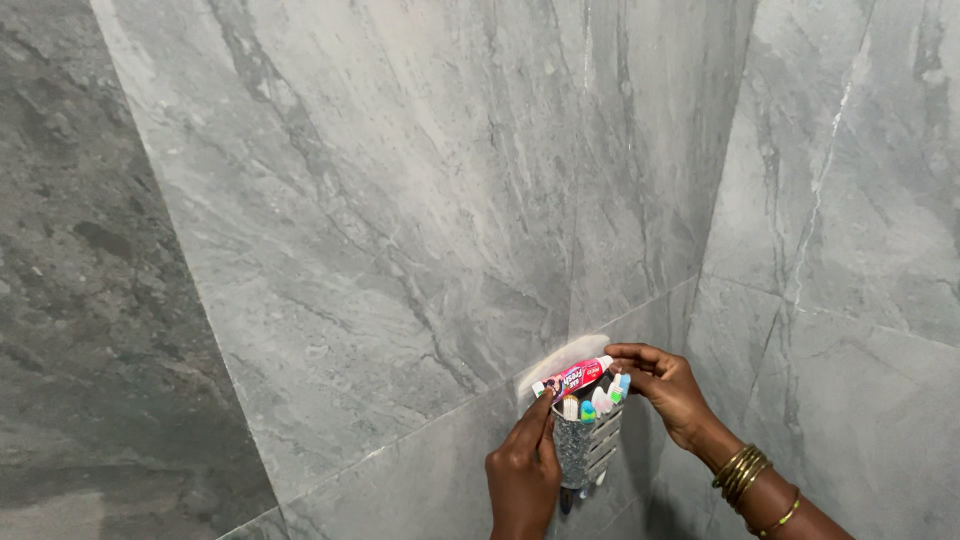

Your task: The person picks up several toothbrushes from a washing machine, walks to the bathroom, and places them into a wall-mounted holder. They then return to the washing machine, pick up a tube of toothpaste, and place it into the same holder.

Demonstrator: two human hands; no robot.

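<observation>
Fingers of left hand point(522, 470) point up, index tip touching the rim of the toothbrush holder point(588, 445); hand loosely curled against the holder's left side, nothing enclosed in it. Just right of those fingers: holder is a small glittery silver cup with slotted front, fixed to the grey marble wall point(400, 220) under a pale oblong mounting plate point(565, 356). Toothbrushes point(590, 405) stand in it, heads up, white, green and blue. Above them a toothpaste tube point(578, 376), pink-red with white ends, lies tilted, cap end low left, far end high right. Right hand point(665, 385) pinches the tube's right end between thumb and fingertips, closed on it. Gold bangles point(745, 470) on that wrist. Wall corner seam runs just right of right hand. Open wall above and far left of both hands; frame bottom edge cuts off close below.
</observation>
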